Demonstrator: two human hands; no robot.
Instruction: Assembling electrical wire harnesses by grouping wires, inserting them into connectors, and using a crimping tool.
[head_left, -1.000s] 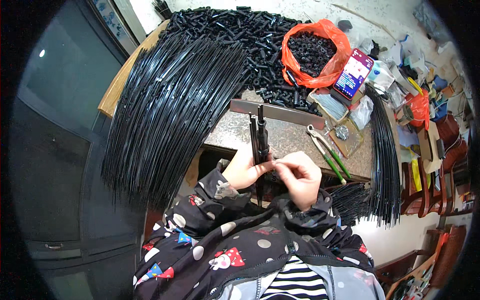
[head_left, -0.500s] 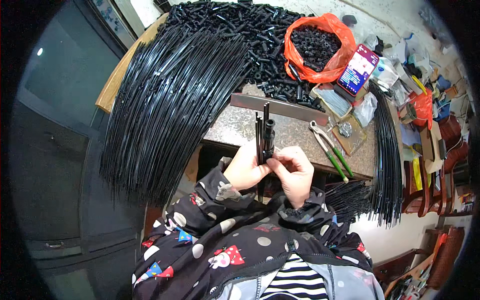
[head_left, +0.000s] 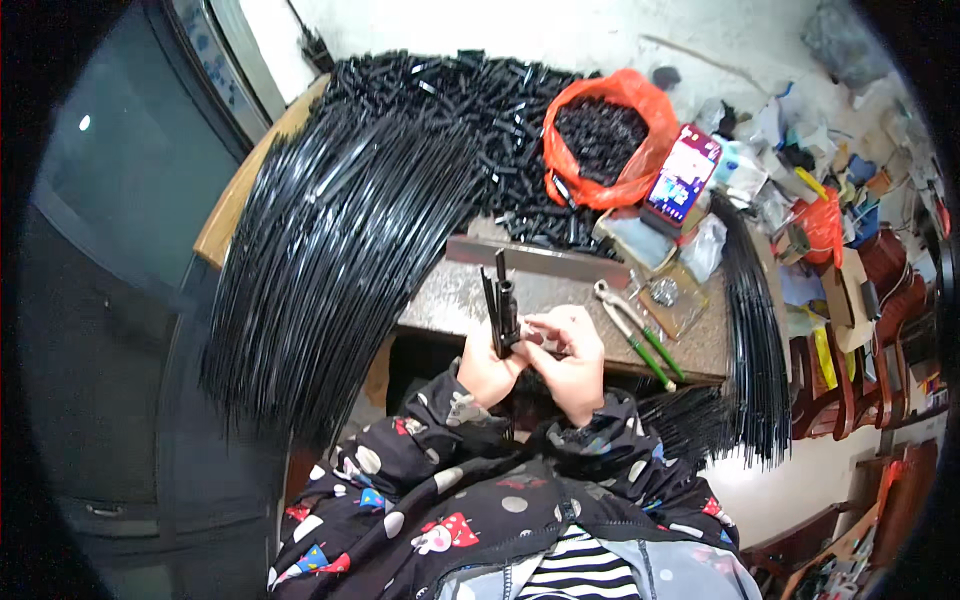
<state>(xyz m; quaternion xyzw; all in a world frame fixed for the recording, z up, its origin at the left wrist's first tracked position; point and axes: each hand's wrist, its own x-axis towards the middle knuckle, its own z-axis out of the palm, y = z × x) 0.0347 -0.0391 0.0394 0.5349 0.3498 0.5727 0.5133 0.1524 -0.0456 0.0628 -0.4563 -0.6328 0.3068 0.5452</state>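
My left hand [head_left: 487, 373] is closed round several thin black rods [head_left: 490, 298], which stand upright out of its grip. A short black tubular fitting [head_left: 507, 308] with an open top end stands beside them in the same hand. Close against the fitting's lower part, my right hand [head_left: 573, 368] has its thumb and fingers drawn together in a pinch. Whatever lies between those fingertips is too small to make out. Both hands are over the near edge of the speckled table [head_left: 440, 300].
A great sheaf of black rods [head_left: 340, 270] covers the left side. Black fittings [head_left: 450, 95] are heaped behind, beside an orange bag [head_left: 652, 100] of small black parts. Rightward lie a metal bar [head_left: 540, 262], phone [head_left: 688, 172], green-handled pincers [head_left: 640, 335] and another rod bundle [head_left: 755, 350].
The view has tilted, so the table things sit lower and slightly left. My hands keep hold of the rods and fitting, with the right fingers still at the fitting's lower part.
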